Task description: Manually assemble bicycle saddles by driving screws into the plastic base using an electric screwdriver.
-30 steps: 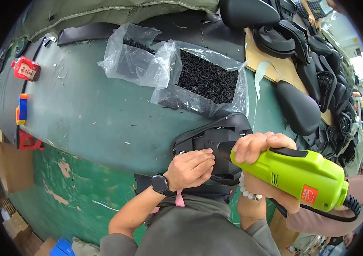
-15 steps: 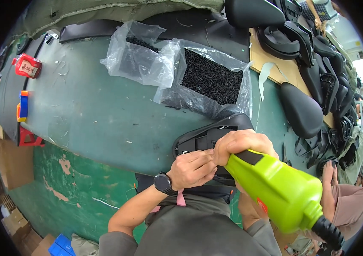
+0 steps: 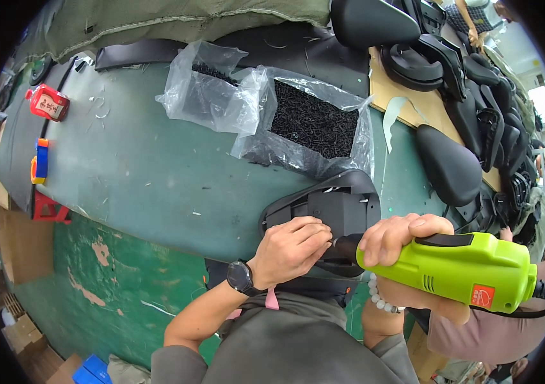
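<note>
Compared with half a second ago, the bright lime-green power tool with a black nose [image 3: 458, 269] is now lying more level, its rear end swung upward, and the right hand [image 3: 389, 243] is sitting farther to the right, uncovering more of the dark, angular plastic shell [image 3: 349, 210]. That shell is resting at the near edge of the dark green surface [image 3: 151, 166], close to the person's waist. Just beyond it, a crumpled clear plastic bag [image 3: 237, 112] is lying open and holding a dense heap of small black screw-like pieces [image 3: 314, 120], with a smaller cluster showing at its left part. The right grip is wrapping firmly around the tool, whose nose is pointing left, just beside the left fingertips. The left hand [image 3: 293, 248] is reaching over the shell, palm down, fingers bunching together; whether that grip is pinching anything, I cannot tell.
</note>
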The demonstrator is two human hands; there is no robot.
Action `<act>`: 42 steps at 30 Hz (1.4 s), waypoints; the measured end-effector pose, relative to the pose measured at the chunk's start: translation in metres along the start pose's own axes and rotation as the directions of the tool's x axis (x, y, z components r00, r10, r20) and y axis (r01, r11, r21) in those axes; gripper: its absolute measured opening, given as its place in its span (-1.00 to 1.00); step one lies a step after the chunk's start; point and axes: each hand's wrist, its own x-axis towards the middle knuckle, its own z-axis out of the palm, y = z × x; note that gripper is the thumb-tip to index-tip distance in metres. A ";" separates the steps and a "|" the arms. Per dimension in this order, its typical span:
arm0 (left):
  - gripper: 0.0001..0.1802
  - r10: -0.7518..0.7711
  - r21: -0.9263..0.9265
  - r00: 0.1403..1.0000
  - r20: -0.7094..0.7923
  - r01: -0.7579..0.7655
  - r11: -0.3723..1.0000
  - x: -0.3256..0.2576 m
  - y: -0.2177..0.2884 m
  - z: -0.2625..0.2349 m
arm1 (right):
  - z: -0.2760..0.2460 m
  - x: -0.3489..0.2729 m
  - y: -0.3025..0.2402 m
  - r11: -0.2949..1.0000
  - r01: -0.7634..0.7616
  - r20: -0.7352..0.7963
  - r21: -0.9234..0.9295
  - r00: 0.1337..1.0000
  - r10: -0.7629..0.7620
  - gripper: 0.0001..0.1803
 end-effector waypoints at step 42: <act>-0.81 0.140 -0.034 0.985 0.100 -0.137 0.990 0.020 -0.032 -0.014 | 0.020 -0.021 0.003 0.995 -0.081 -0.038 -0.051 0.996 0.079 -0.68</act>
